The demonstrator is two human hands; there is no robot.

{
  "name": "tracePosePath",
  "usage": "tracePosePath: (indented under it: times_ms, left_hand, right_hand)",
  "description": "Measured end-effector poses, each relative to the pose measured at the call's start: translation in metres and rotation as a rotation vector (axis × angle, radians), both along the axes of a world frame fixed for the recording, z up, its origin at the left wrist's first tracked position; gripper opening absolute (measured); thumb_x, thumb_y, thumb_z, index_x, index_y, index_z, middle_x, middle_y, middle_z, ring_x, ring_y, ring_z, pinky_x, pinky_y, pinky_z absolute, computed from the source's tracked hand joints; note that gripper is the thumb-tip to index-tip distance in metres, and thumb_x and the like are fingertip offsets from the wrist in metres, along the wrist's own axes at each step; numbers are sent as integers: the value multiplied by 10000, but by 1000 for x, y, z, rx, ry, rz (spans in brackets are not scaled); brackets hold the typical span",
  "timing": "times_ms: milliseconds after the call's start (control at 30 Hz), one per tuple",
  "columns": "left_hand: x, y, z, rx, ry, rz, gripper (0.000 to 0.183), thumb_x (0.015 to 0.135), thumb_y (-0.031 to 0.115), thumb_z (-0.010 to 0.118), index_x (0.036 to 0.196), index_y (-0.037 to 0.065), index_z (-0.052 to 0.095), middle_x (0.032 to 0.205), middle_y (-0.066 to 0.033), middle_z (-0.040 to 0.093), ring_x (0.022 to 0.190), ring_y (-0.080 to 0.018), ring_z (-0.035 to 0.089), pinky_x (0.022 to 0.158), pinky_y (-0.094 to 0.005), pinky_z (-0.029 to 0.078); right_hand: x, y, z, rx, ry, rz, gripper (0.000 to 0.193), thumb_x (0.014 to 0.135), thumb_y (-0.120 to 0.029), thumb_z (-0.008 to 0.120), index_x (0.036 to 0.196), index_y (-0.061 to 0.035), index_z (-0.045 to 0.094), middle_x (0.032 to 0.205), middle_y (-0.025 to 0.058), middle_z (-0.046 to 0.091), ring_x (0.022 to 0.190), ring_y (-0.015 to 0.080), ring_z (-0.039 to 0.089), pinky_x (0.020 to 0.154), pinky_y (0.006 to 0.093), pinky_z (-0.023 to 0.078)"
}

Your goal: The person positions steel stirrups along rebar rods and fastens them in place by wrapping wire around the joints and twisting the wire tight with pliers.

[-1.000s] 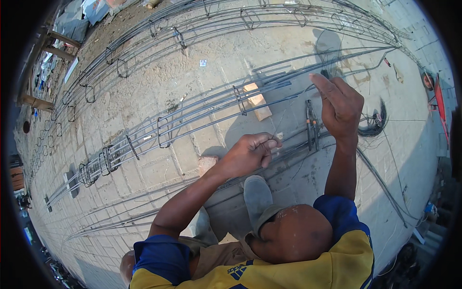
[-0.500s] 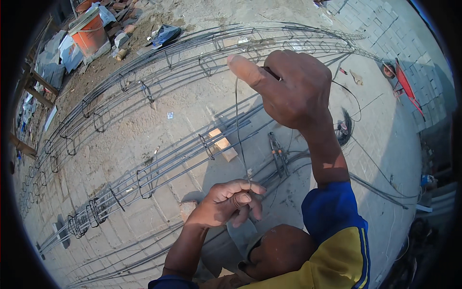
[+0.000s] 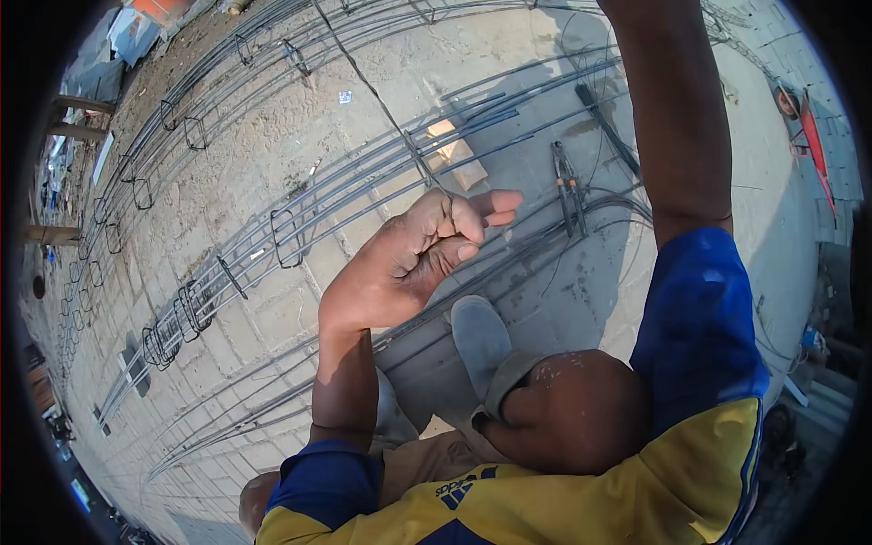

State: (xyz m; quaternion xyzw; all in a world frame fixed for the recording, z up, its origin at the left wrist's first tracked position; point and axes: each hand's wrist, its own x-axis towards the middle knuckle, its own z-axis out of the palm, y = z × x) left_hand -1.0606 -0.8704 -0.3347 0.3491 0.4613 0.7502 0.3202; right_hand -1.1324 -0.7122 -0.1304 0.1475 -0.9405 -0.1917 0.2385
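My left hand (image 3: 409, 259) is closed in a pinch, thumb against index finger, with the other fingers curled loosely. A thin dark tie wire (image 3: 363, 79) runs from its fingertips up to the top edge of the view. My right forearm reaches up past that edge, so the right hand and whatever it holds are hidden. Beyond the left hand lies a bundle of steel rebar rods (image 3: 354, 193), raised in part on a wooden block (image 3: 459, 154). Bent stirrups (image 3: 286, 238) hang around the rods. Pincers with orange grips (image 3: 569, 193) rest on the ground right of the block.
Long rebar cages with stirrups (image 3: 195, 133) stretch across the far left. More thin rods (image 3: 263, 413) lie close to my legs. A red wheelbarrow (image 3: 816, 154) stands at the far right. The ground is paved with blocks, and rubble and sheets are at the upper left.
My right hand has risen out of view past the top edge. The wire now slants up and left from my left hand. The whole view has shifted, with my knee showing higher.
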Motion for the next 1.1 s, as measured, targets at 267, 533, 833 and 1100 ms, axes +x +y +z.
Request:
tracePosePath:
  times_ms: [267, 533, 833, 1100]
  left_hand:
    - [-15, 7, -18, 208, -296, 112, 163, 1027, 105, 495, 1143, -8, 509, 974, -255, 679, 621, -147, 647, 458, -202, 459]
    - [-10, -8, -6, 414, -243, -127, 215, 1023, 125, 516, 1069, -80, 556, 721, -177, 656, 465, -137, 591, 409, -207, 423]
    - [-40, -49, 48, 1121, -162, -249, 182, 975, -58, 475, 1106, -24, 598, 1435, -361, 400, 1106, -451, 634, 989, -509, 538]
    - [-106, -135, 72, -181, 937, 1193, 380, 978, -89, 411, 1280, 26, 611, 1391, -173, 560, 1302, -326, 530, 1137, -482, 387]
  right_hand:
    - [-50, 36, -54, -399, 367, 35, 278, 883, -215, 555, 666, -68, 648, 576, 128, 610, 508, 276, 573, 515, 413, 454]
    - [-92, 43, -91, -416, 181, 117, 296, 882, -283, 579, 775, -34, 700, 674, 204, 652, 600, 348, 644, 563, 446, 483]
    - [-95, -3, -170, -475, 50, 453, 156, 886, -219, 650, 979, -158, 759, 667, 107, 661, 573, 252, 625, 463, 374, 429]
    - [-4, -42, -147, -514, -167, 503, 99, 824, -53, 582, 873, -53, 668, 511, 110, 552, 458, 256, 591, 408, 380, 425]
